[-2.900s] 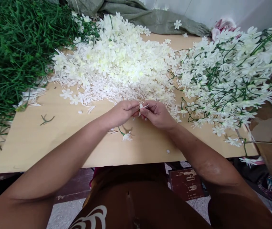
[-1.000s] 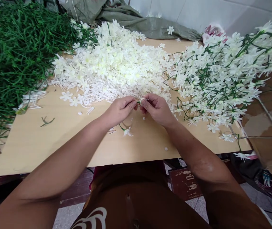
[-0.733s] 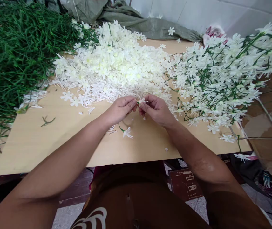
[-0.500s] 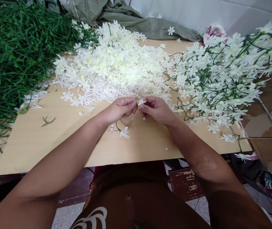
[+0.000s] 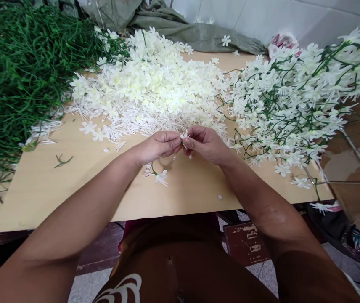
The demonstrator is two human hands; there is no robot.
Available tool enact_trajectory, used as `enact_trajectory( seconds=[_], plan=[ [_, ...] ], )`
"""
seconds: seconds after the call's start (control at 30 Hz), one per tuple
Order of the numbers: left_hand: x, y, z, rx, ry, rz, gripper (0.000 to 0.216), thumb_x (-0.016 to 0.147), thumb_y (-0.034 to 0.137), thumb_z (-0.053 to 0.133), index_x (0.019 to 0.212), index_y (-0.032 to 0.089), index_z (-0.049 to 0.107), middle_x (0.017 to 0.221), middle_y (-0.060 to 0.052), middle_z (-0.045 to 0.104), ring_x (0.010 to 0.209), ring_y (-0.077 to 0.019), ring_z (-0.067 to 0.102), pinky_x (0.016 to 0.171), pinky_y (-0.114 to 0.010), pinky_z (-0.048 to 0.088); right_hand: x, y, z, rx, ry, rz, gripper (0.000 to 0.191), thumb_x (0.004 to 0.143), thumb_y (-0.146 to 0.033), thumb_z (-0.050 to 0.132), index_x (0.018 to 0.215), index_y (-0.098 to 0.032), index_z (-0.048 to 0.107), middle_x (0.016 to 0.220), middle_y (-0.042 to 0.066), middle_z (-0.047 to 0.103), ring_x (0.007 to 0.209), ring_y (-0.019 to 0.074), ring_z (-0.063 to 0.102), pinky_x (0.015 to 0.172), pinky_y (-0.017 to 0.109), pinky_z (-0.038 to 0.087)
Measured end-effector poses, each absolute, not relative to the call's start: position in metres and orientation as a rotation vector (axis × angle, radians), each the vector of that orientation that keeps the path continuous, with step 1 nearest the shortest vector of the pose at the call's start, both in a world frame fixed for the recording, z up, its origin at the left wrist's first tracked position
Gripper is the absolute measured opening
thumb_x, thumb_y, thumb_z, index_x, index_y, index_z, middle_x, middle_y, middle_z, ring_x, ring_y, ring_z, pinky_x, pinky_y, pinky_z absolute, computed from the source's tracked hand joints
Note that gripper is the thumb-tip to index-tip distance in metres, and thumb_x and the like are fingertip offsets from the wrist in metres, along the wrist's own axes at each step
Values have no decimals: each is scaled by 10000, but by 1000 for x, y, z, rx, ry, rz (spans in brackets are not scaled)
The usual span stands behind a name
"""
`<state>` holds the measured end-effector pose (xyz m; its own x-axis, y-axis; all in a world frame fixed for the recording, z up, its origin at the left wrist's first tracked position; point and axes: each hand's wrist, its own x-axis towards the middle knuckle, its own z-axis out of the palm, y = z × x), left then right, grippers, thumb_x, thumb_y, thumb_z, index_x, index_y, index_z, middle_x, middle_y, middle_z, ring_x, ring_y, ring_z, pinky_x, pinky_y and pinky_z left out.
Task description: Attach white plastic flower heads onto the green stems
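My left hand (image 5: 157, 147) and my right hand (image 5: 205, 144) meet fingertip to fingertip over the wooden table (image 5: 72, 185), just in front of a big pile of loose white artificial flowers (image 5: 154, 88). The left fingers are closed on a thin green stem whose lower end, with a white flower (image 5: 161, 177), hangs below the hand. The right hand pinches a small white flower (image 5: 184, 135) against the stem's tip. Most of that flower is hidden by the fingers.
A heap of bare green stems (image 5: 19, 71) fills the left side. Finished flowered sprays (image 5: 296, 101) lie piled at the right. A grey-green cloth (image 5: 180, 25) lies at the back. Stray petals and a small green piece (image 5: 62, 160) dot the near tabletop.
The hands have closed in on each other and the small flower between them shows less. The dangling flower below the left hand has swung a little to the left.
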<state>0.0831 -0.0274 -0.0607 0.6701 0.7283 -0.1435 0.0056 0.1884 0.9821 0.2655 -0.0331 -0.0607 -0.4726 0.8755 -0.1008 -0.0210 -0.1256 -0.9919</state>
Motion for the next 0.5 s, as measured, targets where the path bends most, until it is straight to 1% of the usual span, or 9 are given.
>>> enact_trajectory(
  seconds=[0.07, 0.17, 0.23, 0.3, 0.4, 0.5],
  plan=[
    [84, -28, -61, 1291, 716, 581, 492, 719, 598, 689, 598, 160, 501, 532, 46, 403, 456, -45, 280, 455, -238, 159, 264, -32, -64, -970, -1417, 1711, 486, 592, -568, 810, 674, -174, 536, 551, -55, 602, 505, 58, 574, 509, 188, 495],
    [84, -29, -63, 1273, 743, 615, 461, 731, 560, 681, 595, 164, 488, 546, 29, 433, 471, -56, 321, 462, -237, 180, 262, -31, -71, -921, -1340, 1787, 488, 602, -563, 807, 665, -175, 517, 572, -47, 616, 545, 69, 605, 562, 206, 528],
    [85, -29, -65, 1265, 747, 630, 440, 738, 535, 674, 593, 165, 484, 537, 30, 431, 465, -57, 328, 462, -235, 185, 260, -31, -76, -892, -1322, 1820, 491, 616, -560, 802, 668, -177, 499, 585, -38, 624, 568, 78, 618, 573, 207, 529],
    [86, -30, -67, 1250, 749, 643, 417, 735, 510, 675, 594, 166, 484, 529, 28, 432, 478, -67, 379, 468, -230, 201, 259, -31, -78, -884, -1340, 1825, 499, 632, -572, 786, 663, -182, 476, 595, -28, 632, 563, 79, 612, 560, 204, 516],
    [88, -31, -68, 1215, 774, 685, 396, 738, 470, 664, 567, 175, 464, 479, 42, 377, 504, -86, 440, 490, -225, 249, 255, -32, -76, -910, -1355, 1763, 511, 636, -595, 771, 651, -189, 460, 588, -28, 627, 531, 74, 583, 519, 197, 483],
    [91, -33, -67, 1202, 818, 722, 390, 757, 429, 641, 537, 181, 434, 435, 65, 311, 458, -65, 358, 492, -221, 265, 251, -35, -75, -931, -1361, 1646, 517, 642, -610, 758, 636, -197, 446, 571, -37, 621, 513, 68, 557, 501, 197, 458]
  ],
)
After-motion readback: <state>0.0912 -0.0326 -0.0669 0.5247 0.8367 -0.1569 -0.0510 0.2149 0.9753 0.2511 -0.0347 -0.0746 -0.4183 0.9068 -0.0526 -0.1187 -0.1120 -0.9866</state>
